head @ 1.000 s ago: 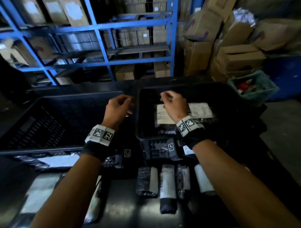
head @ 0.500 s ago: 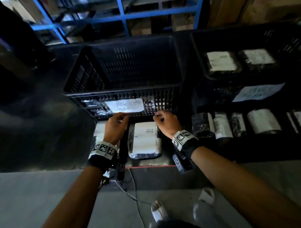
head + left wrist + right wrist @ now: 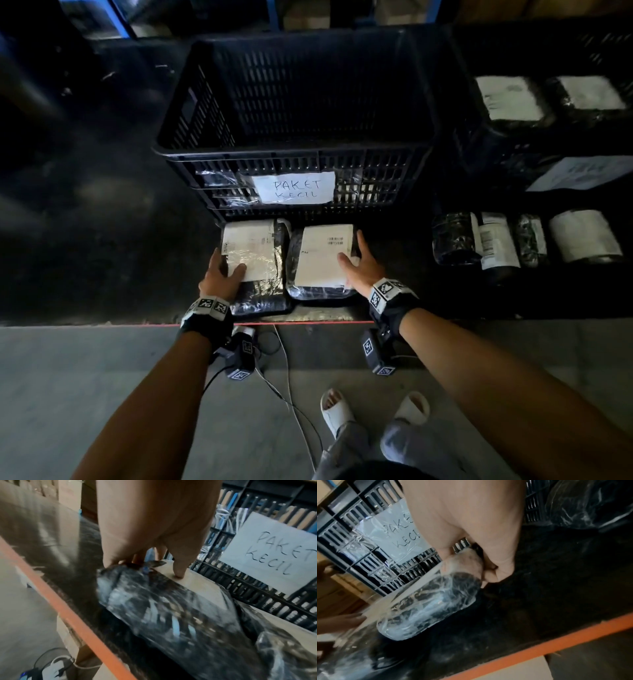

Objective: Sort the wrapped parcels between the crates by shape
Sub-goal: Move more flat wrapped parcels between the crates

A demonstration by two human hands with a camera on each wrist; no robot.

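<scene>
Two flat rectangular parcels in black wrap with white labels lie side by side on the table, in front of the black crate (image 3: pixel 294 154) signed "PAKET KECIL" (image 3: pixel 294 192). My left hand (image 3: pixel 219 277) grips the left parcel (image 3: pixel 255 263) at its near-left corner, thumb on the label. The left wrist view shows that thumb (image 3: pixel 178 572) pressing the parcel (image 3: pixel 163 608) while the fingers curl at its edge. My right hand (image 3: pixel 363 263) holds the right parcel (image 3: pixel 320 260), thumb on top and fingers down its right side. In the right wrist view those fingers (image 3: pixel 494 572) curl round the parcel's corner (image 3: pixel 433 601).
A second black crate (image 3: pixel 479 150) at the right holds two flat labelled parcels (image 3: pixel 510 97). Several rolled parcels (image 3: pixel 496 240) lie in a row on the table before it. The table's red front edge (image 3: pixel 308 322) runs just behind my wrists, with cables and floor below.
My hands left the right crate and came to the table in front of the left crate. They then dropped from its front wall onto the two flat parcels, one hand on each.
</scene>
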